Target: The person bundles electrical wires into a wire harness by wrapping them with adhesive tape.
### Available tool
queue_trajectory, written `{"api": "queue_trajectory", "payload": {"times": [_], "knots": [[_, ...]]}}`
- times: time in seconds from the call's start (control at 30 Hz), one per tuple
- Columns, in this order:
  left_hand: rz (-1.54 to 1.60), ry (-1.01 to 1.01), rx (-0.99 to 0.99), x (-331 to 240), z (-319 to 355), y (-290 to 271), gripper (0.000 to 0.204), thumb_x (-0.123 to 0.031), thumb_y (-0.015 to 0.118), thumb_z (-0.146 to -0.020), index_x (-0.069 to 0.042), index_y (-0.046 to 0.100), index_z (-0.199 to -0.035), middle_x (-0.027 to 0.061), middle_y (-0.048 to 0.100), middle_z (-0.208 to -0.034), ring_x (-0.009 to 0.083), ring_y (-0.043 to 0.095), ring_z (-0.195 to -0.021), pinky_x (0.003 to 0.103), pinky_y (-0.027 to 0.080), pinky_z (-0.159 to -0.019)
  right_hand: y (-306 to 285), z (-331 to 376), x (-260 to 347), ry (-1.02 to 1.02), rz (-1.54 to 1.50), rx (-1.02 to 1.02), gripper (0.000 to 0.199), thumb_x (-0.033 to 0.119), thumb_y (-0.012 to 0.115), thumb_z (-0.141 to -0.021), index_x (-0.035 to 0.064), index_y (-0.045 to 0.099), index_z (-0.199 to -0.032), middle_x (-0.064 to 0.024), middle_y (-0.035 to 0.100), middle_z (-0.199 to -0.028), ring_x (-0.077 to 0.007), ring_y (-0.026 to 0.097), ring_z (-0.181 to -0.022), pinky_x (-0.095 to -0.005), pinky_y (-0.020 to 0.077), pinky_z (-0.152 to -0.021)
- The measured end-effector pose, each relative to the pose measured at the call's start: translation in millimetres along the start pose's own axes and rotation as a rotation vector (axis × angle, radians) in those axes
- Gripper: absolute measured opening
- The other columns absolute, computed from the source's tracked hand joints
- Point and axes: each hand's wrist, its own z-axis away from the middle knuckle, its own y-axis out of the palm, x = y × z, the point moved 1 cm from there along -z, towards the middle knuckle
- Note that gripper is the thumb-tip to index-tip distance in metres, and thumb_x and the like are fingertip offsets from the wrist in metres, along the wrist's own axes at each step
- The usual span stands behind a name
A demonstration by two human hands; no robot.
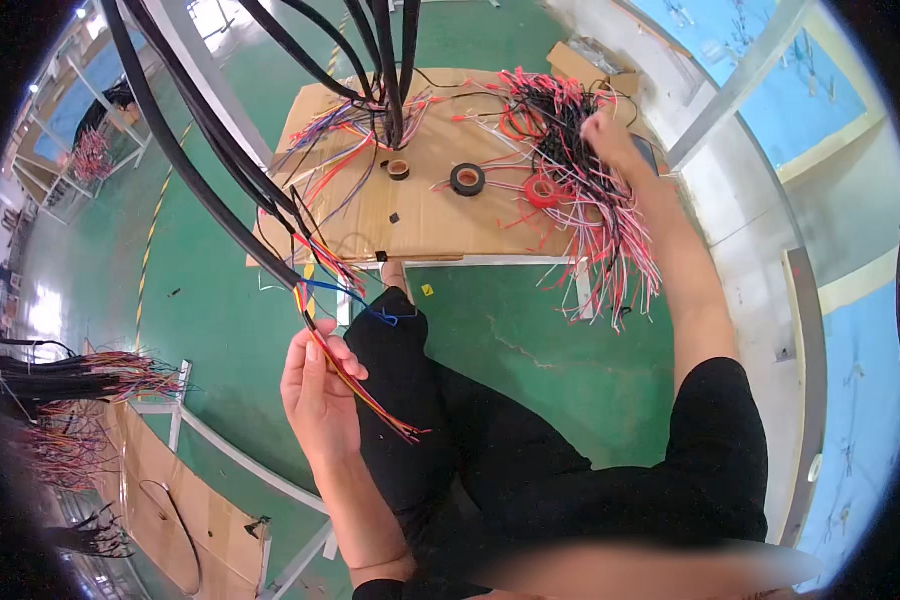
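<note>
The counter (435, 225) is matt cardboard on top, the thin wires (372, 404) have smooth, probably plastic coating, and the floor (510, 320) looks glossy.

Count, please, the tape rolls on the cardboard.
3: a small black roll on the left, a larger black roll near the middle, and a red roll among the wires. The wires may hide others.

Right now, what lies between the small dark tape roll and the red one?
The head view shows a larger black tape roll there, plus thin wires nearer the red roll.
</note>
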Motion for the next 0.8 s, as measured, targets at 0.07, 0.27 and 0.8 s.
{"api": "queue_trajectory", "payload": {"times": [0.07, 0.27, 0.8], "knots": [[-0.016, -0.027, -0.007, 2.3, 4.7, 5.1, 0.026, -0.018, 0.049, -0.103, 0.002, 0.056, -0.119, 0.0034, 0.059, -0.086, 0.0100, 0.055, -0.070, 0.025, 0.047, -0.061, -41.3, -0.7, 34.4, 0.102, -0.538, 0.015, 0.026, 0.023, 0.056, -0.098, -0.0006, 0.063, -0.104, -0.0070, 0.068, -0.083, -0.0157, 0.066, -0.073, -0.0322, 0.0548, -0.070], [-0.017, -0.040, 0.020, -3.0, -1.0, 3.1, 0.024, -0.016, 0.049, -0.103, 0.001, 0.057, -0.118, 0.0030, 0.059, -0.085, 0.0096, 0.055, -0.069, 0.025, 0.048, -0.061, -98.8, 22.2, 102.9, 0.245, -0.960, 0.289, 0.032, 0.017, 0.059, -0.098, -0.0029, 0.057, -0.123, -0.0082, 0.069, -0.103, -0.0127, 0.066, -0.082, -0.0251, 0.0559, -0.073], [0.022, -0.053, 0.113, 3.0, 2.2, -6.8, 0.031, -0.015, 0.046, -0.104, 0.004, 0.056, -0.126, 0.0073, 0.065, -0.095, 0.0120, 0.063, -0.081, 0.027, 0.054, -0.075, -80.5, 124.5, 260.4, 0.057, -1.710, 0.130, 0.024, 0.003, 0.053, -0.098, 0.0003, 0.054, -0.122, -0.0150, 0.063, -0.125, -0.0189, 0.067, -0.103, -0.0273, 0.0596, -0.084]]}}
